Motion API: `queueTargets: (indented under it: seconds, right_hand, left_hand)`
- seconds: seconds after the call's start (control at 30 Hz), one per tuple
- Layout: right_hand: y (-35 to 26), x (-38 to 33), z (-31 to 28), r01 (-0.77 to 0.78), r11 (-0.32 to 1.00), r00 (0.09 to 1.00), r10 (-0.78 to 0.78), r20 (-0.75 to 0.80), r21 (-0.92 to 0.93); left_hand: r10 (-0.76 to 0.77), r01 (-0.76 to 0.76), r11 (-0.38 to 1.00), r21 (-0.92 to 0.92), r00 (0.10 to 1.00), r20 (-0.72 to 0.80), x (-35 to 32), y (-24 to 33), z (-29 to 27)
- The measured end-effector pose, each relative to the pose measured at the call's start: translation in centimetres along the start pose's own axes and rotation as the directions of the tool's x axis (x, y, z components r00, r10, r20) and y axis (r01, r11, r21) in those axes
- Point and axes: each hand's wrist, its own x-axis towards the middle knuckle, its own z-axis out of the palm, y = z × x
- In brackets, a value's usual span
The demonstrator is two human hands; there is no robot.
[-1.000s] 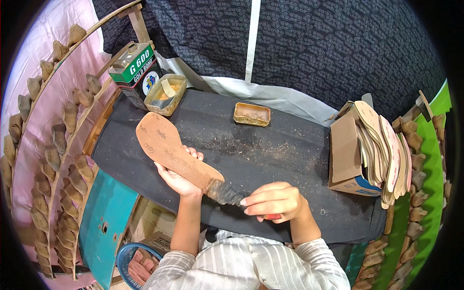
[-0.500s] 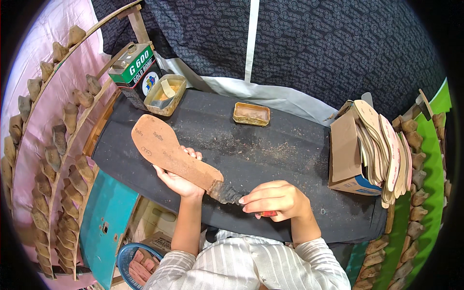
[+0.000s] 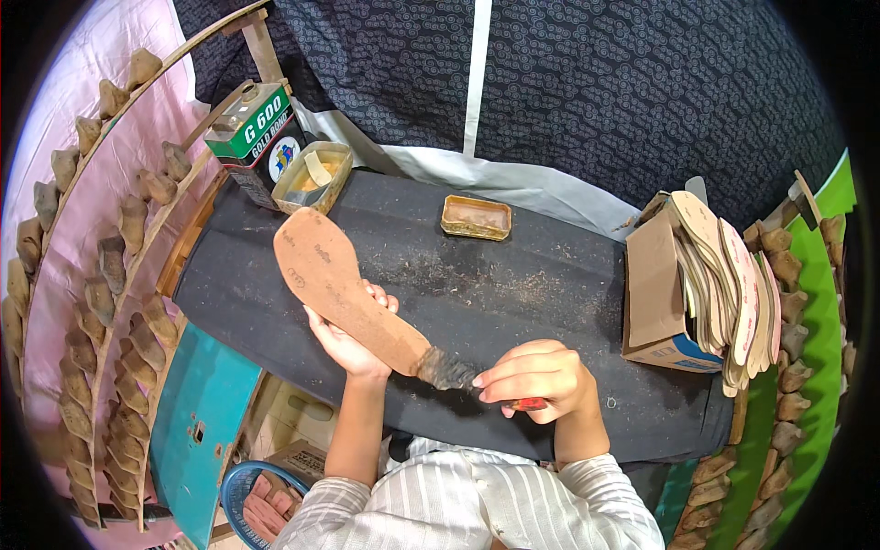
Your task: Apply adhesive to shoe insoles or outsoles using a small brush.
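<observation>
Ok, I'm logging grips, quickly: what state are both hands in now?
Left hand: holding a brown, flat, sole-shaped piece, thumb and fingers at opposite edges.
Right hand: closed on a dark, ragged, brush-like tool with a red end.

L hand (image 3: 346,346) part-hidden under sole (image 3: 335,282); blk tool (image 3: 446,370) blurred, red end (image 3: 529,404) half-hidden by R fingers (image 3: 518,371); basket (image 3: 230,496) cut off btm.

Head-worn fisheye; downward — toward table (image 3: 568,321)
</observation>
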Motion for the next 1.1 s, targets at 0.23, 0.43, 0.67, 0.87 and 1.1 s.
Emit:
queueTargets:
  seconds: [0.23, 0.43, 0.67, 0.87, 1.1]
  right_hand:
    - [-0.1, -0.2, -0.4, -0.055, 0.992, 0.998, 0.057, 0.018, -0.114]
    - [0.4, 0.4, 0.9, 0.029, 0.957, 0.947, -0.119, -0.297, -0.290]
    - [0.5, 0.5, 1.4, 0.021, 0.959, 0.992, -0.055, -0.116, -0.282]
    - [-0.5, 0.0, 0.4, -0.023, 0.995, 0.996, 0.031, 0.087, -0.094]
    - [0.0, 0.5, 0.9, 0.001, 0.994, 0.995, -0.012, -0.103, -0.110]
  left_hand:
    - [-0.105, 0.104, 0.994, 0.029, 0.994, 0.018, -0.8, -1.1, 0.0]
    - [-0.266, 0.267, 0.964, -0.010, 0.954, -0.137, -1.8, -2.6, 0.8]
    - [-0.229, 0.230, 0.973, -0.011, 0.961, -0.153, -1.3, -2.7, -0.3]
    - [-0.195, 0.192, 0.976, 0.107, 0.981, 0.021, -0.8, -1.3, -0.5]
    - [-0.174, 0.183, 0.978, 0.103, 0.980, -0.094, -0.9, -1.4, 0.2]
